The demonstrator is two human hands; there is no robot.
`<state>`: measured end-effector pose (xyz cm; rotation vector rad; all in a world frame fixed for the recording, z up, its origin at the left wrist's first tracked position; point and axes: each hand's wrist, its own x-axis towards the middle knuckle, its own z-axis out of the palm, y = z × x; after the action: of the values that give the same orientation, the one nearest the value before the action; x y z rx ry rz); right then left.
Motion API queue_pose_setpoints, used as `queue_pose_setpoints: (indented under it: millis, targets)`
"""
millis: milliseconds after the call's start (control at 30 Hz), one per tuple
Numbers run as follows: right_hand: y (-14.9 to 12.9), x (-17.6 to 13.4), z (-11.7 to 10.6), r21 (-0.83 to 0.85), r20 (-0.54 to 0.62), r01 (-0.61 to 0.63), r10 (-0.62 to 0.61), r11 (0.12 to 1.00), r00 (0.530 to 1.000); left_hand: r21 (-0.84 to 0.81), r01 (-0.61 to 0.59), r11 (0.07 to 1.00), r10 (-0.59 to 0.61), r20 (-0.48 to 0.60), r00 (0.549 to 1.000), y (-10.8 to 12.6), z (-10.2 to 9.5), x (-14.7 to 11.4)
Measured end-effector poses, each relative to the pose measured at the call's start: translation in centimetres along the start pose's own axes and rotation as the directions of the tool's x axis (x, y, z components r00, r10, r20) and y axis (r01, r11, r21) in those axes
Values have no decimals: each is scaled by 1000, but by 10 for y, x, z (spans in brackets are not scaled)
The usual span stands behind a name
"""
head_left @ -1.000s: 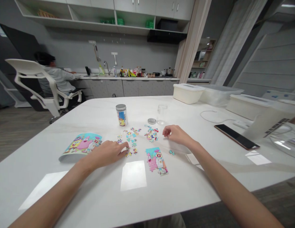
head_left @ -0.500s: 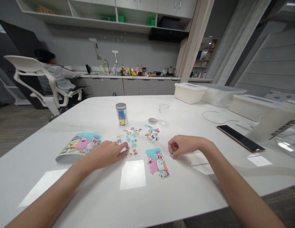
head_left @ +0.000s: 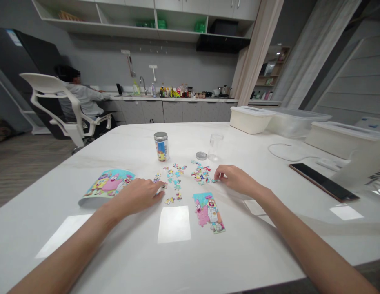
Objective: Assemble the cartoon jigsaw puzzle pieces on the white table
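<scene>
My left hand [head_left: 143,196] rests low over the table, index finger and thumb apart, its index fingertip at a small jigsaw piece [head_left: 165,185]. My right hand [head_left: 234,179] has curled fingers closed on a light-blue jigsaw piece [head_left: 213,181] beside the right pile of loose pieces [head_left: 201,173]. Another loose group of pieces [head_left: 174,171] spreads between the hands. Nearer to me lies a partly joined cartoon puzzle [head_left: 209,212] with a pink figure and a white-coated one. Left of my left hand, a curled picture sheet [head_left: 108,183] shows the same cartoon style.
Behind the pieces stand a lidded jar [head_left: 161,147] with a cartoon label and a clear jar [head_left: 215,148], its metal lid [head_left: 201,156] beside it. At right are a phone [head_left: 323,181], a cable and storage boxes [head_left: 252,119]. A person [head_left: 82,98] sits far left.
My right hand has moved away from me, from beside the joined puzzle to the right pile, with the blue piece. My left hand stays nearly in place. The view has shifted slightly.
</scene>
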<state>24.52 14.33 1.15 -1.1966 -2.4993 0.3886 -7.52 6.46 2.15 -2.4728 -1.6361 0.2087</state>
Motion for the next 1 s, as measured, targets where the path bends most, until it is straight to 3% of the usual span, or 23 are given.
queue_pose_setpoints:
  millis: [167,300,667,1000]
  targets:
    - [-6,1,4,39,-38,45,-44,998,998,-28,13,1000,-14,-34,999,-1,3,-1]
    - [-16,1,9,34,0,97,-98,995,995,-8,-10,1000,10,-45,999,2,6,0]
    - [-19,0,9,24,20,49,-50,999,999,23,70,997,-69,-11,998,0,0,-1]
    - [-26,-1,10,31,107,141,-144,989,984,-41,7,999,-6,13,1000,0,-5,-3]
